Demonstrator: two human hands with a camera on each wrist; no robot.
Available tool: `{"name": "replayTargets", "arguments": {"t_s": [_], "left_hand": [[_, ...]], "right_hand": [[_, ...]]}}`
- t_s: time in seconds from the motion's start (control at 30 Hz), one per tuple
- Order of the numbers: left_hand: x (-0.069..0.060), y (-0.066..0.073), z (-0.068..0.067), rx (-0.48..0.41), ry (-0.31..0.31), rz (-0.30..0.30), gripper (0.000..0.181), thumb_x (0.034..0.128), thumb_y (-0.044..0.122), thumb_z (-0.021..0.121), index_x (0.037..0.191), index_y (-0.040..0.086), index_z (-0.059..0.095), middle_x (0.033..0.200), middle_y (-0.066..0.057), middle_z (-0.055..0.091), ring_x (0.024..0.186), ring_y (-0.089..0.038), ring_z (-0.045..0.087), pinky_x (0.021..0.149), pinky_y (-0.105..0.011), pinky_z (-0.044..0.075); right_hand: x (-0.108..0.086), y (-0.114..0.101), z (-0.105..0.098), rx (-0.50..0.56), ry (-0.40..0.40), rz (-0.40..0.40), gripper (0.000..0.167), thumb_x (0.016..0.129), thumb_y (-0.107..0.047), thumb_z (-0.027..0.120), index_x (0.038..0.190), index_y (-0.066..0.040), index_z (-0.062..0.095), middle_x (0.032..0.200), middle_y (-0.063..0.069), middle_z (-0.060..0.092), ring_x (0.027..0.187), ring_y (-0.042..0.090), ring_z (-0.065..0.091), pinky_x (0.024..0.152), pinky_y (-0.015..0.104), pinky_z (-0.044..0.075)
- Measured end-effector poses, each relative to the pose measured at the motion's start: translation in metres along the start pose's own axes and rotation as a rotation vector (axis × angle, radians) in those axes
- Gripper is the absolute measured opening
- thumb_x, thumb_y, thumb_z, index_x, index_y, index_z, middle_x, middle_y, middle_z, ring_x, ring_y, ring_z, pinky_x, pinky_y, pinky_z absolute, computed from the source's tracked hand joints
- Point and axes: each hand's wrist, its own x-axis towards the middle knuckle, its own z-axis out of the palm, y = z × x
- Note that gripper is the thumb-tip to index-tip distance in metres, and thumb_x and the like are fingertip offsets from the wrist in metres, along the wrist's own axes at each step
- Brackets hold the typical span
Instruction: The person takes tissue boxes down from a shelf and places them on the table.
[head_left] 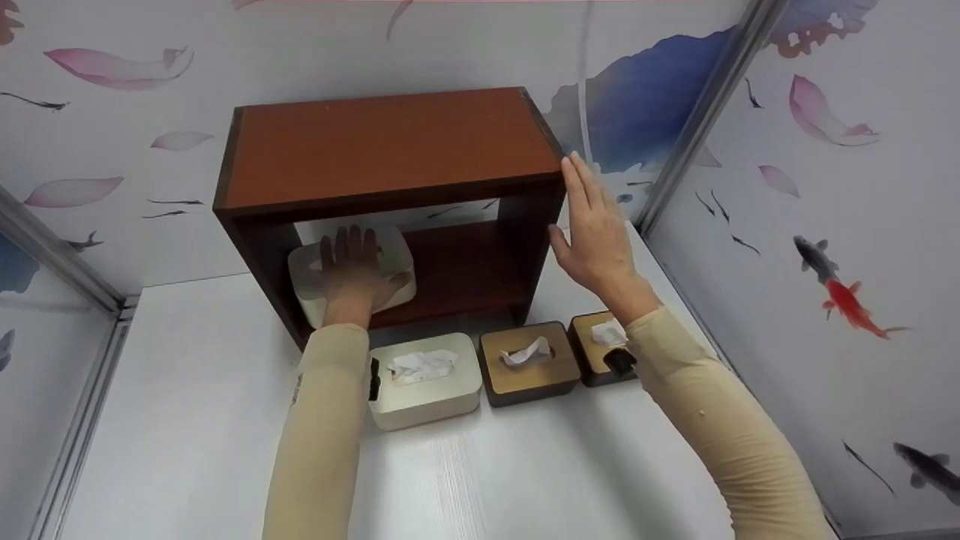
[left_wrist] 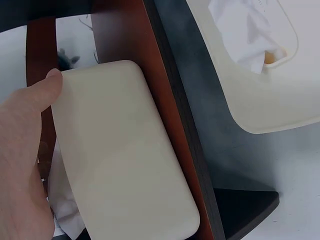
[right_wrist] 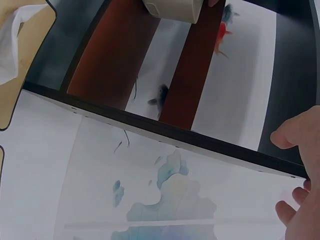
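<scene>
A reddish-brown shelf unit [head_left: 390, 146] with dark edges stands against the back wall. Inside, at its left end, is a cream tissue box [head_left: 397, 259]. My left hand [head_left: 352, 274] rests on this box with fingers straight over its top. In the left wrist view, the thumb touches the upper corner of the box [left_wrist: 125, 155], while the other fingers are hidden. My right hand [head_left: 600, 244] touches the unit's upper right front corner, fingers straight along the side and thumb held apart. The right wrist view shows that thumb near the dark top panel [right_wrist: 292, 75].
Before the unit stand another cream tissue box [head_left: 465, 382] and two wood-topped tissue boxes, one in the middle [head_left: 525, 380] and one at the right [head_left: 589, 352], partly behind my right sleeve. The white table [head_left: 202, 420] meets printed walls [head_left: 757, 217] on the sides.
</scene>
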Motion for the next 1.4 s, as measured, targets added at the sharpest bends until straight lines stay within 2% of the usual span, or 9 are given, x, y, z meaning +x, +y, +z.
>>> {"name": "replayTargets", "arguments": {"t_s": [0.17, 0.37, 0.57, 0.7, 0.8, 1.0, 1.1, 1.23, 1.4], "left_hand": [[0.001, -0.001, -0.001, -0.001, -0.024, -0.017, 0.104, 0.0858, 0.069, 0.053, 0.157, 0.007, 0.01, 0.164, -0.02, 0.005, 0.152, -0.038, 0.002, 0.123, -0.056, -0.005], [0.002, 0.0, -0.007, 0.009, -0.052, -0.011, 0.111, 0.0826, 0.069, 0.058, 0.157, 0.005, 0.007, 0.163, -0.022, 0.004, 0.152, -0.039, 0.0, 0.123, -0.055, -0.006], [0.007, -0.007, -0.008, 0.045, -0.094, -0.005, 0.121, 0.0775, 0.072, 0.062, 0.156, 0.002, 0.001, 0.164, -0.021, -0.001, 0.152, -0.037, -0.005, 0.124, -0.051, -0.008], [0.009, -0.009, -0.01, -0.005, -0.114, 0.002, 0.125, 0.0752, 0.068, 0.067, 0.156, 0.001, 0.0, 0.163, -0.022, -0.002, 0.152, -0.039, -0.005, 0.124, -0.052, -0.006], [0.009, -0.01, -0.01, -0.033, -0.128, 0.007, 0.125, 0.0747, 0.064, 0.07, 0.156, 0.0, 0.0, 0.163, -0.024, -0.002, 0.151, -0.041, -0.004, 0.124, -0.054, -0.004], [0.014, -0.013, -0.008, -0.036, -0.137, 0.002, 0.127, 0.0729, 0.061, 0.074, 0.155, 0.0, -0.001, 0.163, -0.025, -0.001, 0.151, -0.041, -0.002, 0.124, -0.053, -0.002], [0.016, -0.013, -0.009, -0.032, -0.151, 0.0, 0.129, 0.0722, 0.061, 0.075, 0.155, -0.001, -0.002, 0.163, -0.025, -0.001, 0.151, -0.04, -0.002, 0.124, -0.052, -0.003], [0.019, -0.011, -0.01, -0.039, -0.162, 0.013, 0.129, 0.072, 0.06, 0.076, 0.155, -0.001, -0.002, 0.163, -0.024, 0.002, 0.151, -0.041, 0.0, 0.124, -0.052, -0.003], [0.021, -0.009, -0.009, -0.064, -0.141, 0.027, 0.129, 0.0701, 0.058, 0.079, 0.155, -0.002, 0.002, 0.161, -0.026, 0.008, 0.15, -0.042, 0.005, 0.124, -0.052, 0.001]], "right_hand": [[0.004, 0.002, 0.003, 0.01, -0.016, -0.004, 0.083, 0.088, -0.012, 0.067, 0.155, -0.007, 0.02, 0.162, 0.011, 0.022, 0.147, 0.034, 0.026, 0.121, 0.047, 0.025], [0.005, 0.003, 0.008, -0.012, 0.036, -0.007, 0.081, 0.087, -0.008, 0.066, 0.155, -0.004, 0.021, 0.161, 0.013, 0.025, 0.148, 0.031, 0.026, 0.122, 0.044, 0.023], [0.005, 0.0, 0.017, 0.016, 0.085, -0.003, 0.081, 0.085, -0.001, 0.065, 0.154, -0.004, 0.024, 0.16, 0.012, 0.027, 0.146, 0.029, 0.03, 0.121, 0.043, 0.027], [0.007, 0.0, 0.02, 0.02, 0.117, -0.014, 0.079, 0.084, 0.004, 0.063, 0.153, -0.004, 0.025, 0.159, 0.012, 0.029, 0.144, 0.03, 0.034, 0.118, 0.044, 0.032], [0.01, 0.001, 0.021, -0.023, 0.126, -0.05, 0.076, 0.085, 0.005, 0.059, 0.153, -0.002, 0.025, 0.158, 0.015, 0.029, 0.144, 0.031, 0.034, 0.118, 0.044, 0.033], [0.015, 0.003, 0.019, -0.12, 0.142, -0.155, 0.072, 0.084, 0.006, 0.052, 0.152, 0.001, 0.027, 0.158, 0.017, 0.031, 0.148, 0.031, 0.028, 0.123, 0.045, 0.022], [0.016, 0.003, 0.019, -0.113, 0.16, -0.216, 0.072, 0.083, 0.005, 0.056, 0.15, 0.001, 0.031, 0.156, 0.017, 0.035, 0.147, 0.031, 0.029, 0.123, 0.046, 0.021], [0.017, 0.004, 0.02, -0.078, 0.202, -0.293, 0.069, 0.083, 0.003, 0.062, 0.147, 0.002, 0.037, 0.152, 0.018, 0.042, 0.144, 0.032, 0.034, 0.121, 0.048, 0.026], [0.017, 0.008, 0.022, -0.071, 0.225, -0.336, 0.067, 0.083, 0.002, 0.065, 0.145, 0.003, 0.041, 0.15, 0.019, 0.044, 0.143, 0.033, 0.036, 0.121, 0.046, 0.027]]}}
